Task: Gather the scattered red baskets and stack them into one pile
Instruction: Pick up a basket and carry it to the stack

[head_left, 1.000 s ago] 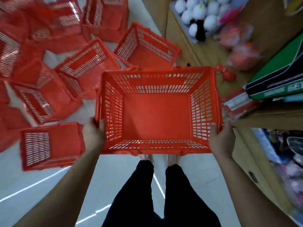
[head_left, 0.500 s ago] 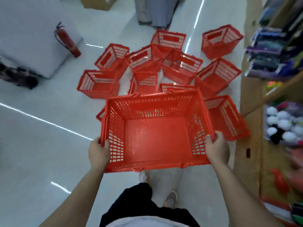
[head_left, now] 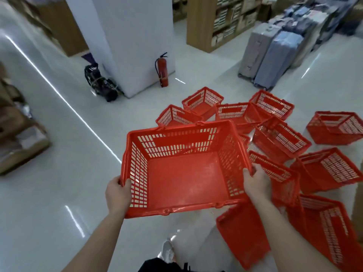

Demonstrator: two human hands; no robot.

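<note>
red basket [head_left: 182, 173] held up off the floor [head_left: 59, 193], left hand [head_left: 117, 193] and right hand [head_left: 257, 183] each got a grip curled round a side rim, other baskets [head_left: 280, 142] scattered just to the right, fire extinguisher [head_left: 162, 70] further back

A single camera sits on the person's head; it faces forward and steeply down, wide-angled, so straight lines bow toward the edges; nearest to it, in the lower middle of the frame, are the left hand [head_left: 117, 193] and right hand [head_left: 257, 183], each gripping a side of the held basket [head_left: 182, 177]; the pale floor [head_left: 49, 213] fills the left; the white pillar [head_left: 137, 36] and suitcases [head_left: 275, 55] stand far off along the top.
</note>
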